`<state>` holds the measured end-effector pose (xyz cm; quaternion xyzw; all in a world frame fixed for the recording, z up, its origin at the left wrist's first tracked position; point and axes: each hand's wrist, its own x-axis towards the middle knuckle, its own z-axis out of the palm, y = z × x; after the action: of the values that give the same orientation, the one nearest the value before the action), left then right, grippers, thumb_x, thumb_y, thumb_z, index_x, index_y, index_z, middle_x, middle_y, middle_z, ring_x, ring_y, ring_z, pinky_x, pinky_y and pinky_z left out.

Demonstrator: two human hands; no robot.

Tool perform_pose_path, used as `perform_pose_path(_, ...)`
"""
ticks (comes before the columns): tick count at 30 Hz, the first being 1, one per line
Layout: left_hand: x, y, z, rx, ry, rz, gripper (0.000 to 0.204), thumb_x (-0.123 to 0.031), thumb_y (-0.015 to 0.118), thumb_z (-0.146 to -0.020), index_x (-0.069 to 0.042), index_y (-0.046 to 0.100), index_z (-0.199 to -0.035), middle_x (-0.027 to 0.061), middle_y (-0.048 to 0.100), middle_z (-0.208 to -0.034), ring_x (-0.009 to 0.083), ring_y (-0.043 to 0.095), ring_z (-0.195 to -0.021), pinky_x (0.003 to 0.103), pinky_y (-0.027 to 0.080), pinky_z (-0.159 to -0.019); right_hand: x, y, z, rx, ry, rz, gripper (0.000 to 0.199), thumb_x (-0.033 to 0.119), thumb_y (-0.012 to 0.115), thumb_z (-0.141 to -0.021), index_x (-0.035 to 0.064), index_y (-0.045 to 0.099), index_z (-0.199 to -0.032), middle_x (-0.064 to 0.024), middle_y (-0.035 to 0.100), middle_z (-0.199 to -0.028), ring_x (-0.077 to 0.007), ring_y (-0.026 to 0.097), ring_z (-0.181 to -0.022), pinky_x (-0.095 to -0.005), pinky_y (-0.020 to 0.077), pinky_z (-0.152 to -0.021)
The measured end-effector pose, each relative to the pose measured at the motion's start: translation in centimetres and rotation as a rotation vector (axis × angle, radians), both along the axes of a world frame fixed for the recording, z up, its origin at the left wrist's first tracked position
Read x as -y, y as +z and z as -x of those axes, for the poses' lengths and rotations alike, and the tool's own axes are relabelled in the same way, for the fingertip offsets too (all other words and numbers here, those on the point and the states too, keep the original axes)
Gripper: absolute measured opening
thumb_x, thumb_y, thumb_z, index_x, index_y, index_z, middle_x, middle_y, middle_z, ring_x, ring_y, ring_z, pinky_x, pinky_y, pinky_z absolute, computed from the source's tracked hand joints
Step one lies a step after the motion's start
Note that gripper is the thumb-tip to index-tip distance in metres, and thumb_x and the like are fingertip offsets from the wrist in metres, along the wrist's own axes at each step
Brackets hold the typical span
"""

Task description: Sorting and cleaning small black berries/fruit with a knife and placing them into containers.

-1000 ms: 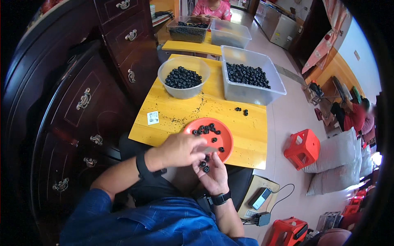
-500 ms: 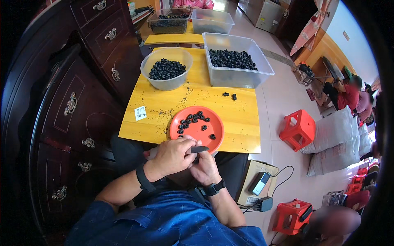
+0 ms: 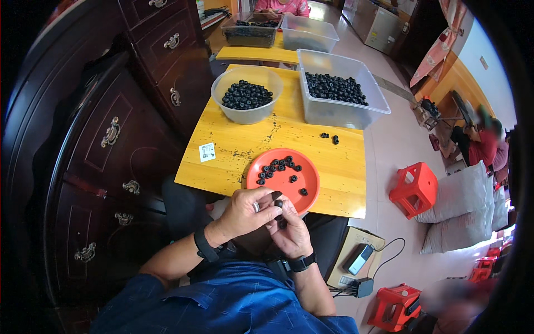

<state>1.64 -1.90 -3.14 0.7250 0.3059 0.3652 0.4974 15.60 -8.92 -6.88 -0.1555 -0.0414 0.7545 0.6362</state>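
My two hands meet over the near rim of a red plate, which holds several small black ring-shaped rubber parts. My right hand is closed around a black rubber part between thumb and fingers, and another dark piece shows lower in its palm. My left hand is closed too, its thumb against that part. A dark, flat, blade-like strip sticks out past its fingers; the rest is hidden by the hand.
Behind the plate stand a round clear tub and a rectangular clear bin, both with black parts. Crumbs and a white label lie on the yellow table. Dark cabinets line the left; a red stool stands right.
My fingers have shifted, baring the black part between them; less of the dark strip shows. My right hand has opened out somewhat at the palm. The whole view has shifted slightly.
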Motion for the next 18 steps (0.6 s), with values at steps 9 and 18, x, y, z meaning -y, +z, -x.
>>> perform_pose_path(9, -0.5, -0.7, 1.1, 0.298, -0.242, 0.567, 0.02, -0.002, 0.06, -0.095, 0.003, 0.065, -0.113, 0.009, 0.07, -0.096, 0.0142, 0.069, -0.083, 0.026, 0.056, -0.077, -0.1, -0.3, 0.1, 0.012, 0.041, -0.005, 0.014, 0.019, 0.062, -0.097, 0.0085, 0.058, -0.106, 0.0009, 0.059, -0.092, -0.0062, 0.051, -0.073, -0.0209, 0.0434, -0.064)
perform_pose_path(18, -1.3, 1.4, 2.0, -0.116, -0.07, -0.01, 0.023, -0.017, 0.072, -0.087, 0.0, 0.067, -0.102, 0.0053, 0.069, -0.08, 0.0097, 0.065, -0.071, 0.026, 0.051, -0.063, 0.0, -0.6, 0.1, -0.083, 0.017, 0.04, 0.013, 0.018, 0.064, -0.095, 0.0103, 0.059, -0.104, -0.0005, 0.061, -0.093, -0.0084, 0.053, -0.075, -0.0213, 0.0435, -0.064)
